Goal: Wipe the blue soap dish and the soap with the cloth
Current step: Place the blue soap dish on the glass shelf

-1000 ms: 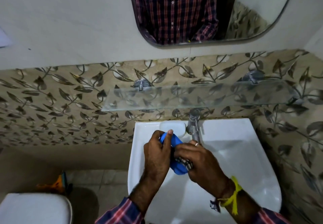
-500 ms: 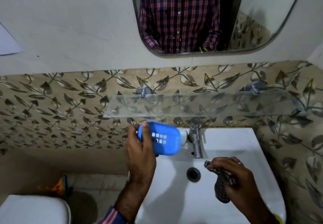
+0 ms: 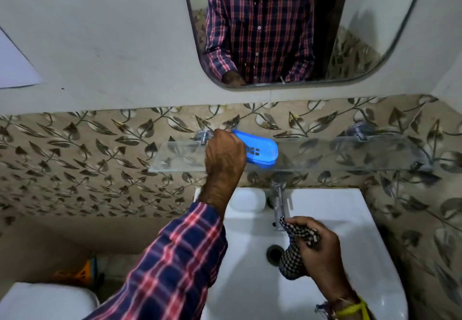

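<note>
**Soap dish at glass shelf, cloth in right hand**

Your left hand (image 3: 225,153) grips the left end of the blue soap dish (image 3: 260,150), fingers curled around it and pressed together; the fingertips are hidden behind the dish. The dish sits at the glass shelf (image 3: 337,153), at about 12 o'clock from the basin. I cannot tell whether it rests fully on the glass or is partly lifted. Its long axis runs roughly 10 to 4 o'clock, free end pointing right and slightly toward you. A grid of small drain slots shows in its base. No brand or writing is readable on it.

The soap (image 3: 247,201), a white bar, lies on the back ledge of the white sink (image 3: 350,244), just left of the chrome tap (image 3: 280,201), long axis 9 to 3 o'clock. No imprint legible.

Your right hand (image 3: 322,252) is closed around the bunched black-and-white checked cloth (image 3: 296,249), fingers wrapped tight, held over the basin just right of the drain (image 3: 274,252) and touching or nearly touching the spout tip.

Your left forearm, in a plaid sleeve (image 3: 175,257), crosses the sink's left edge and hides part of it. The mirror (image 3: 370,20) above reflects a plaid shirt. A white toilet tank lid (image 3: 47,302) sits at 8 o'clock.
</note>
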